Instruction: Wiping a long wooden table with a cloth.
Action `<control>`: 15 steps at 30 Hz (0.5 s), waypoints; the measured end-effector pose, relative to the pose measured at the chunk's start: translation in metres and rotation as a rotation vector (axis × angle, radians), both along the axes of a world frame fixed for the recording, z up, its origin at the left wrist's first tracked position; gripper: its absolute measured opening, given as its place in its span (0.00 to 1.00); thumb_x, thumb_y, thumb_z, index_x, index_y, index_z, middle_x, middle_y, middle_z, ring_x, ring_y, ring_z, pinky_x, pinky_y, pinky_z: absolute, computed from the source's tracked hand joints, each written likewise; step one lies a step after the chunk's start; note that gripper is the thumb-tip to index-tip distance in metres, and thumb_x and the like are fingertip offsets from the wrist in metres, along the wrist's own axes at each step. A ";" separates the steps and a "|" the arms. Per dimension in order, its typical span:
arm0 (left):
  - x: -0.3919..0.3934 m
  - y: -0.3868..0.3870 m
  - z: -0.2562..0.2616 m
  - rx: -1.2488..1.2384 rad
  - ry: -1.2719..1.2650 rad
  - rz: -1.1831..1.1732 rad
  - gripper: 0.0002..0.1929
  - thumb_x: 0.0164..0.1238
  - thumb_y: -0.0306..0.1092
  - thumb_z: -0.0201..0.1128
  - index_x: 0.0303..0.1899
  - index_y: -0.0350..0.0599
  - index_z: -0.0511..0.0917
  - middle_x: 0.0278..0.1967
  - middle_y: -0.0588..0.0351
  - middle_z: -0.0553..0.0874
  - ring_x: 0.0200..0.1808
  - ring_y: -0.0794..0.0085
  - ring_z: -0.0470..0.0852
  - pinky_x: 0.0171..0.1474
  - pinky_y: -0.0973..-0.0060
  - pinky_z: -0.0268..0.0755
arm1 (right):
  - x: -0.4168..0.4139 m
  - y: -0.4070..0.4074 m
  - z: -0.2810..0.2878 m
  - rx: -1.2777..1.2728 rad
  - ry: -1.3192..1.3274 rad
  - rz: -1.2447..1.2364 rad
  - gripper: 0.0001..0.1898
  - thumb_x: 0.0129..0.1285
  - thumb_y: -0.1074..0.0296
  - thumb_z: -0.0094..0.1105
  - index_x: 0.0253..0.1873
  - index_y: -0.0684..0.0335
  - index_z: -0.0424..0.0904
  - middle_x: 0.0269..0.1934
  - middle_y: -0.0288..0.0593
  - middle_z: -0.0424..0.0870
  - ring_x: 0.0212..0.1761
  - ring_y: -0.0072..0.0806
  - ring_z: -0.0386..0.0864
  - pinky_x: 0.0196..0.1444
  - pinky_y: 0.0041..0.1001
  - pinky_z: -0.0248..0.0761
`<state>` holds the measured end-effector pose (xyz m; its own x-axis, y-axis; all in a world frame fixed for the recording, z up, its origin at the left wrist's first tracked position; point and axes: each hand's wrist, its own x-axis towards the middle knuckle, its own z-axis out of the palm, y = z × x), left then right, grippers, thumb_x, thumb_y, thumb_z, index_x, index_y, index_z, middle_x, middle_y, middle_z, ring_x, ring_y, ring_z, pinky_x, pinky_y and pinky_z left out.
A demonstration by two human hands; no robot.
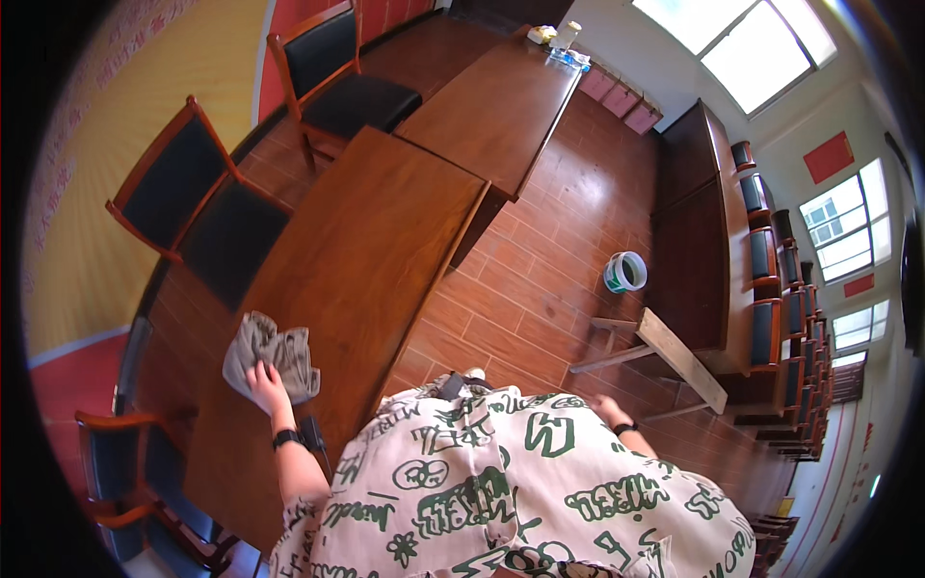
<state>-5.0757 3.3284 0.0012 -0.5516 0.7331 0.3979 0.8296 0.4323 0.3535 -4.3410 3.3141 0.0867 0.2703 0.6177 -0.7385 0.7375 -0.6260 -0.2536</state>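
Observation:
My left hand lies on a crumpled grey-brown cloth on the near wooden table, close to the side where the chairs stand. Its fingers press into the folds, and how firmly they grip does not show. A black band circles that wrist, and a small black object rests on the tabletop beside the forearm. My right hand hangs low at my other side, partly behind the printed shirt; its fingers are too hidden to read.
Dark-seated wooden chairs line the left side. A second table adjoins the first, bearing bottles at its far end. On the tiled floor stand a white bucket and a wooden bench, near a dark wooden desk.

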 end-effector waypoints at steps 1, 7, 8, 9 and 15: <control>0.005 -0.003 0.004 -0.034 -0.007 0.043 0.16 0.57 0.39 0.64 0.45 0.47 0.78 0.41 0.53 0.74 0.45 0.56 0.75 0.43 0.62 0.70 | 0.036 0.012 -0.030 0.141 0.013 -0.082 0.14 0.58 0.74 0.56 0.49 0.68 0.73 0.41 0.48 0.83 0.42 0.37 0.81 0.40 0.35 0.75; 0.026 -0.011 0.006 -0.408 -0.039 0.251 0.37 0.48 0.54 0.69 0.62 0.60 0.64 0.65 0.50 0.59 0.65 0.52 0.58 0.58 0.51 0.62 | 0.047 0.147 0.002 0.551 0.015 0.250 0.22 0.56 0.72 0.58 0.57 0.66 0.71 0.43 0.54 0.82 0.44 0.43 0.80 0.45 0.31 0.74; 0.026 -0.013 0.007 -0.482 -0.076 0.330 0.40 0.48 0.54 0.69 0.63 0.60 0.61 0.66 0.49 0.57 0.66 0.51 0.57 0.58 0.50 0.62 | 0.037 0.161 0.021 0.536 0.106 0.264 0.19 0.56 0.71 0.59 0.54 0.65 0.73 0.40 0.53 0.82 0.43 0.44 0.81 0.45 0.32 0.74; 0.031 0.002 0.016 -0.539 -0.118 0.369 0.41 0.48 0.55 0.69 0.64 0.60 0.59 0.67 0.50 0.57 0.66 0.51 0.58 0.58 0.49 0.62 | 0.047 0.162 0.019 0.547 0.107 0.253 0.17 0.55 0.71 0.58 0.52 0.64 0.74 0.39 0.52 0.82 0.42 0.43 0.81 0.44 0.33 0.74; 0.056 0.063 0.010 -0.558 -0.227 0.475 0.46 0.43 0.61 0.69 0.66 0.59 0.59 0.62 0.36 0.58 0.62 0.40 0.59 0.59 0.48 0.60 | 0.089 0.117 -0.003 0.322 -0.004 0.138 0.13 0.55 0.72 0.57 0.47 0.63 0.77 0.41 0.48 0.83 0.44 0.41 0.80 0.47 0.32 0.73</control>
<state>-5.0200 3.3918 0.0116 -0.8817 0.4556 -0.1224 0.4428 0.8888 0.1180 -4.2523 3.4311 0.0840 0.1707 0.8495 -0.4993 0.8108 -0.4090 -0.4187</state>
